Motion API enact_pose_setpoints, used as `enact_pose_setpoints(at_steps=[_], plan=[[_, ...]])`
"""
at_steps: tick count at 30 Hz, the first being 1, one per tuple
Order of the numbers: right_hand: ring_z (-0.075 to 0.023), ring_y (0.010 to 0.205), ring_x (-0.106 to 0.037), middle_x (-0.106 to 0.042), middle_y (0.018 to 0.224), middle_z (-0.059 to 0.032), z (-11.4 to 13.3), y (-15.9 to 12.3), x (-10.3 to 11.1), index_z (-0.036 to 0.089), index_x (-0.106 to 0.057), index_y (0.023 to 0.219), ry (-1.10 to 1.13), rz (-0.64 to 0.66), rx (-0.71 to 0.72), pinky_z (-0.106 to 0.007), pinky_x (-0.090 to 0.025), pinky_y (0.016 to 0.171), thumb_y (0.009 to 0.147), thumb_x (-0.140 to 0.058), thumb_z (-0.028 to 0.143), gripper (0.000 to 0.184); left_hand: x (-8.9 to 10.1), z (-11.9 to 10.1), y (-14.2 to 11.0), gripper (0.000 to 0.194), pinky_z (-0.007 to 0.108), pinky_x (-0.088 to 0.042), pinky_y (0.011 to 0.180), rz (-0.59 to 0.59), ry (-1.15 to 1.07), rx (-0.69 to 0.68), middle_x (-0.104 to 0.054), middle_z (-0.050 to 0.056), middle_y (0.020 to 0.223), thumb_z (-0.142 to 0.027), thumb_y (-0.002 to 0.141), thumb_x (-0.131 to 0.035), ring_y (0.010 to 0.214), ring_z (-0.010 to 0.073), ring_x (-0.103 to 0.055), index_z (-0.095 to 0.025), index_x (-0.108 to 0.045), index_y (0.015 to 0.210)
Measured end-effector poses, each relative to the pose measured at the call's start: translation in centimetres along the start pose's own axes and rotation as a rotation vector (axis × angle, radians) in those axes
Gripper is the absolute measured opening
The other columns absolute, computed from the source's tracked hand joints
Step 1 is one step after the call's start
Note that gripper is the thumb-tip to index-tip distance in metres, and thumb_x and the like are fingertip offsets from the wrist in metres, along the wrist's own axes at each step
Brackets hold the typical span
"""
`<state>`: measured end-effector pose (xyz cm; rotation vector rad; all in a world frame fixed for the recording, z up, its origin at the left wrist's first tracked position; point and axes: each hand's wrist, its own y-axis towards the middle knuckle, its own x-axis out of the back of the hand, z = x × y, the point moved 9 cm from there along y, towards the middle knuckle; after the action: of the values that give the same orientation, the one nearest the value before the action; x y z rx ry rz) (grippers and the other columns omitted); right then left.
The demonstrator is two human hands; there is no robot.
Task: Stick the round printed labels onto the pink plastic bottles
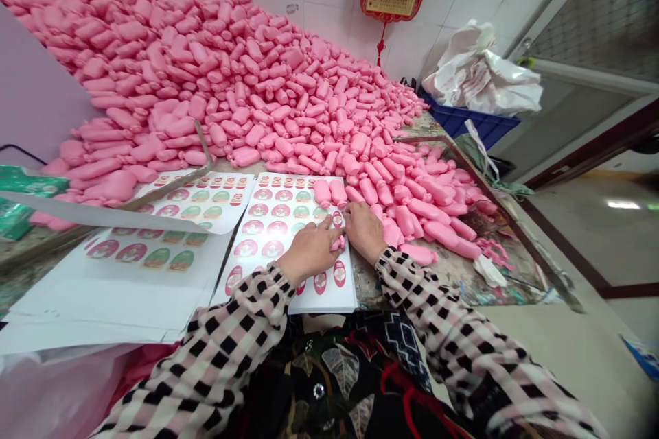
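A small pink plastic bottle (338, 244) lies between my two hands, over the right side of a label sheet (265, 259). My left hand (310, 252) has its fingers closed about the bottle from the left. From the right, my right hand (364, 230) is closed with its fingertips against the same bottle, largely hiding it. A pink oval label (337, 218) shows between the fingertips; whether it is on the bottle or on the sheet, I cannot tell. Just beyond my hands, two pink bottles (322, 193) lie side by side at the sheet's edge.
A huge heap of pink bottles (206, 68) covers the back of the table. More label sheets (128, 288) are stacked at left, with a long bar (159, 192) across them. At right stand a wooden-edged frame (530, 247) and a blue crate (463, 122) holding white bags (478, 75).
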<state>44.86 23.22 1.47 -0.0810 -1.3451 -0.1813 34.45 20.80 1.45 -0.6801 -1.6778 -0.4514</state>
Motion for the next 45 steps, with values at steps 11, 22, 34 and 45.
enact_pose_setpoints(at_steps=[11,22,34,45], plan=[[-0.0172,0.081,-0.058,-0.062,0.098,-0.0029,-0.6,0.3,1.0,0.024,-0.06,0.093,0.024,-0.038,0.1,-0.026,-0.034,0.06,0.09,-0.037,0.039,0.028,-0.3,0.2,0.3,0.045,0.04,-0.043,0.085,0.031,-0.006,0.002,-0.034,0.006,0.142,-0.046,0.084,-0.042,0.102,0.0284,-0.056,-0.036,-0.046,0.128],[-0.0152,0.076,-0.057,-0.064,0.09,0.0002,-0.2,0.8,1.5,0.023,-0.061,0.084,0.025,-0.063,0.125,-0.026,-0.029,0.056,0.081,-0.052,0.04,0.02,-0.4,0.4,1.0,0.047,0.046,-0.045,0.081,0.133,-0.023,0.005,-0.026,0.006,0.148,-0.05,0.081,-0.043,0.103,0.034,-0.056,-0.037,-0.047,0.126],[-0.0154,0.073,-0.057,-0.066,0.084,0.001,-0.1,0.8,2.0,0.023,-0.062,0.078,0.062,-0.089,0.057,-0.026,-0.027,0.053,0.079,-0.055,0.036,0.015,-0.6,0.5,1.3,0.046,0.047,-0.045,0.08,0.151,-0.047,-0.015,-0.026,0.007,0.147,-0.049,0.081,-0.041,0.101,0.0348,-0.057,-0.037,-0.048,0.125],[-0.0146,0.071,-0.056,-0.065,0.082,0.0002,-0.7,-0.1,3.0,0.023,-0.063,0.076,0.249,-0.136,0.017,-0.025,-0.03,0.055,0.079,-0.054,0.042,0.022,-0.3,0.2,0.8,0.047,0.046,-0.042,0.086,0.05,-0.077,-0.061,-0.03,0.008,0.144,-0.047,0.083,-0.043,0.101,0.032,-0.057,-0.037,-0.046,0.129]])
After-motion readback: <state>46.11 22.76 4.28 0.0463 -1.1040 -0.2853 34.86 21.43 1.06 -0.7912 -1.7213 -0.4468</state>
